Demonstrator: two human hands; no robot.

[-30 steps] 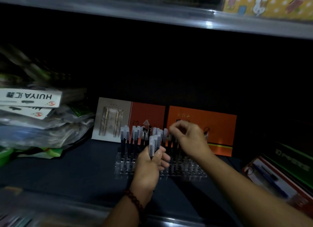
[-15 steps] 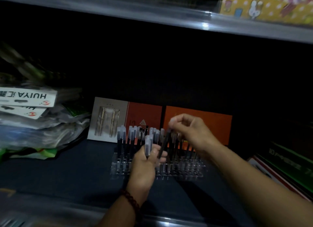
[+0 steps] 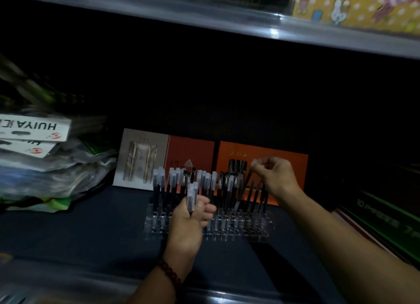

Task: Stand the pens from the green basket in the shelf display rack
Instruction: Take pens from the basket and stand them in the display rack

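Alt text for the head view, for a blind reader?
On a dim shop shelf, the right hand pinches the top of a tilted black pen over a clear rack of standing pens. The left hand grips spare pens in front of it. Orange boxes stand behind.

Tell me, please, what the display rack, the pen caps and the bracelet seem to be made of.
Display rack: clear glossy plastic, probably acrylic; the dark shelf shows through and its edges glint. Pen caps: frosted translucent plastic, pale, milky, faintly see-through. Bracelet: round dark-red beads, maybe wood or stone; too blurred to say.
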